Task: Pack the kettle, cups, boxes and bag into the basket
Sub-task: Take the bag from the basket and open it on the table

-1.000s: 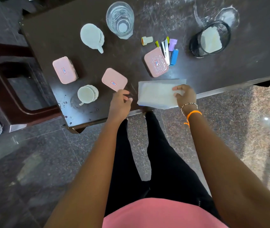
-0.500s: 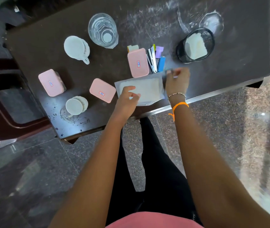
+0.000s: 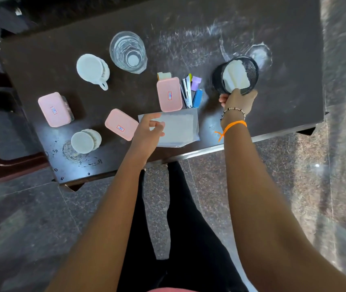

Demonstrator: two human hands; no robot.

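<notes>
A black mesh basket (image 3: 250, 66) stands at the table's right with a white folded item (image 3: 234, 75) inside. My right hand (image 3: 238, 101) grips its near rim. A clear flat bag (image 3: 180, 128) lies near the front edge, and my left hand (image 3: 148, 131) rests on its left end with fingers loosely bent. Three pink boxes lie on the table: the left box (image 3: 54, 109), the middle box (image 3: 121, 124) and the upright box (image 3: 169, 94). Two white cups, one far (image 3: 92, 69) and one near (image 3: 85, 141), sit at the left. The glass kettle (image 3: 128, 52) stands at the back.
A stapler and small purple and blue items (image 3: 192, 91) lie between the upright pink box and the basket. The dark table (image 3: 283, 112) ends just below the bag. A brown chair (image 3: 3, 144) stands at the left. My legs are under the front edge.
My right hand left the bag's right end and moved up and right to grip the basket's rim. My left hand shifted from beside the middle box onto the bag.
</notes>
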